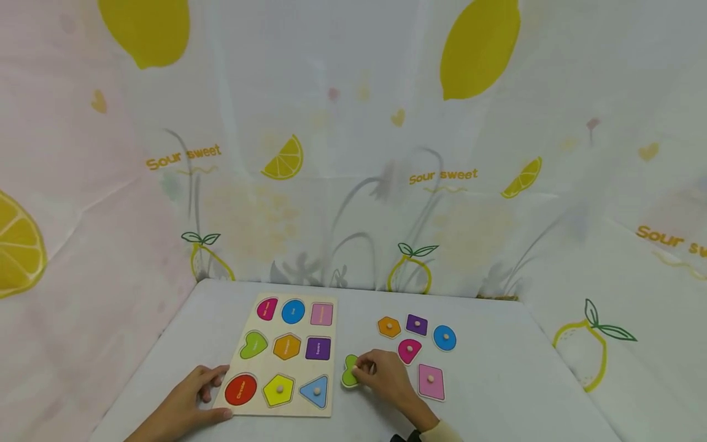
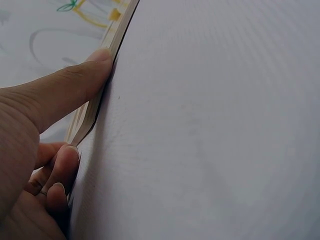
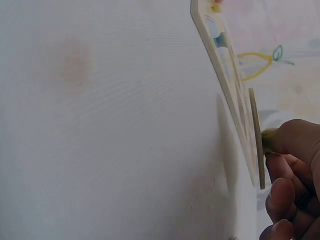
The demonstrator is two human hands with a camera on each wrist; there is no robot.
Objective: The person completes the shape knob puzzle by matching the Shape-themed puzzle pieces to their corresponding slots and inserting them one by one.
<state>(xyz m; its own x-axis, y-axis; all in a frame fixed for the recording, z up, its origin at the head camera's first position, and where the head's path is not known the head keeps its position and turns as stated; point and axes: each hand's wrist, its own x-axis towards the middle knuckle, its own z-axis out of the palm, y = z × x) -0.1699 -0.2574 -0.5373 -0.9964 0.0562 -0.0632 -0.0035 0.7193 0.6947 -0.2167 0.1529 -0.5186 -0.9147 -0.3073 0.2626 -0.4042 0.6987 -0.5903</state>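
Observation:
A wooden shape puzzle board lies on the table. My left hand holds its near left corner, thumb against the front edge and curled fingers at the left side. The left wrist view shows that thumb along the board's edge. With thumb and fingertips, my right hand pinches the knob of a green heart puzzle piece, just right of the board. Seen edge-on in the right wrist view, the heart piece stands apart from the table. A yellow pentagon and a blue triangle sit in the board.
Right of the board lie loose knobbed pieces: an orange hexagon, a purple square, a blue circle, a magenta half round and a pink rectangle. A lemon-print curtain hangs behind the white table.

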